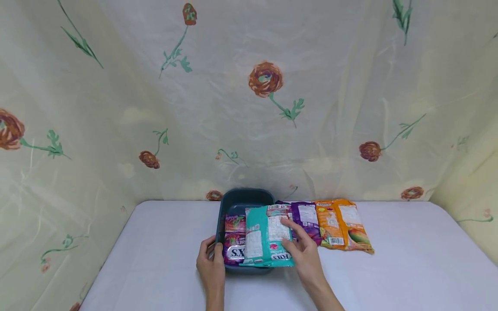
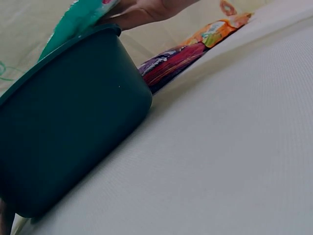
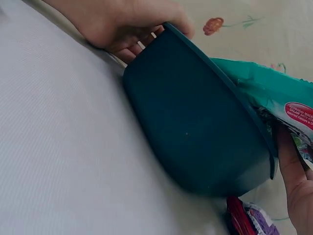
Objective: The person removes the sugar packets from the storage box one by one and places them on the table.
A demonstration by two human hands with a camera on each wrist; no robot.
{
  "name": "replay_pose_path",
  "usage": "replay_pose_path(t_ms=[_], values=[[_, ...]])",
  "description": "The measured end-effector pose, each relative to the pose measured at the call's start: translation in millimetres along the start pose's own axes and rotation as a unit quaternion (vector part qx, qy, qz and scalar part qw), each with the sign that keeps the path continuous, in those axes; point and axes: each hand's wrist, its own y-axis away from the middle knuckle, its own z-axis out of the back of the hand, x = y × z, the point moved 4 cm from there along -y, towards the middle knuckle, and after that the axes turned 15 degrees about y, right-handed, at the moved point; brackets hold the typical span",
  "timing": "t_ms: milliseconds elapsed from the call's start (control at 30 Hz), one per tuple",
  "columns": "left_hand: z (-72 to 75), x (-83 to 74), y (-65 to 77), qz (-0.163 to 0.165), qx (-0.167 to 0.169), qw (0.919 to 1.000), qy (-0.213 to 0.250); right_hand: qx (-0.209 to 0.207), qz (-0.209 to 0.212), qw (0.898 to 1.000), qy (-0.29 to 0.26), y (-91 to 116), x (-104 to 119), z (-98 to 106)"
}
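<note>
My left hand grips the near left rim of a dark teal plastic tub, thumb over the edge and fingers outside. A purple-red FOX'S candy bag lies inside the tub. My right hand holds a turquoise FOX'S candy bag by its right side. This bag is tilted over the tub's right rim and covers part of the purple-red one. From the right wrist view, a finger of the right hand lies under the turquoise bag, right at the rim.
Right of the tub, a purple bag and an orange bag with a mango picture lie side by side on the white table. A flowered cloth hangs behind the table and along its sides.
</note>
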Motion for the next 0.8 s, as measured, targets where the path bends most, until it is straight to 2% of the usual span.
replay_pose_path(t_ms=[300,800], values=[[-0.5,-1.2,-0.1,0.002,-0.003,1.0000,-0.005,-0.017,-0.001,1.000,0.011,2.6,-4.1,8.5],[0.8,2.3,-2.6,-0.006,0.000,1.0000,-0.005,-0.038,-0.017,0.999,-0.012,5.1,-11.4,21.3]])
